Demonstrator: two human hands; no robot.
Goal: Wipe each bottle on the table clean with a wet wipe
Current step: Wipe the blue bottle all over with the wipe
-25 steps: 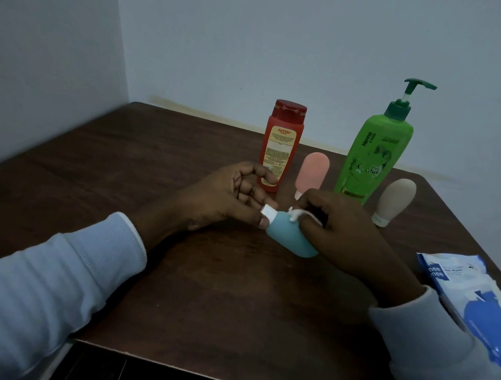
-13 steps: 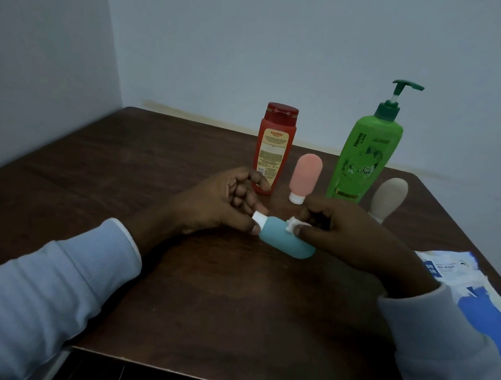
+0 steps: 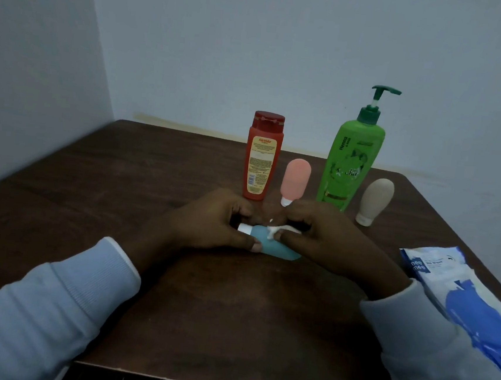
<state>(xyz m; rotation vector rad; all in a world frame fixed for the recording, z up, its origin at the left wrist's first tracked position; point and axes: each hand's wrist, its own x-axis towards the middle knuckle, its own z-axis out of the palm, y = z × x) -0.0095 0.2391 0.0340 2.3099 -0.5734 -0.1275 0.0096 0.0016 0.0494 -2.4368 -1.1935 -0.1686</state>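
A small teal bottle (image 3: 271, 245) with a white cap lies on its side over the dark wooden table (image 3: 216, 309). My left hand (image 3: 212, 223) grips its cap end, thumb under the body. My right hand (image 3: 327, 237) pinches a small crumpled white wet wipe (image 3: 274, 230) against the bottle's upper side. Behind them stand a red bottle (image 3: 263, 157), a pink squeeze bottle (image 3: 295, 180) on its cap, a tall green pump bottle (image 3: 349, 162) and a beige squeeze bottle (image 3: 375, 200) on its cap.
A blue and white pack of wet wipes (image 3: 465, 299) lies at the table's right edge, next to my right sleeve. Walls close in behind and to the left. The table's front edge runs just below my forearms.
My left thumb has slid further along the teal bottle, covering more of its cap end. My right hand has shifted the wipe along the bottle's top. The camera has tilted up.
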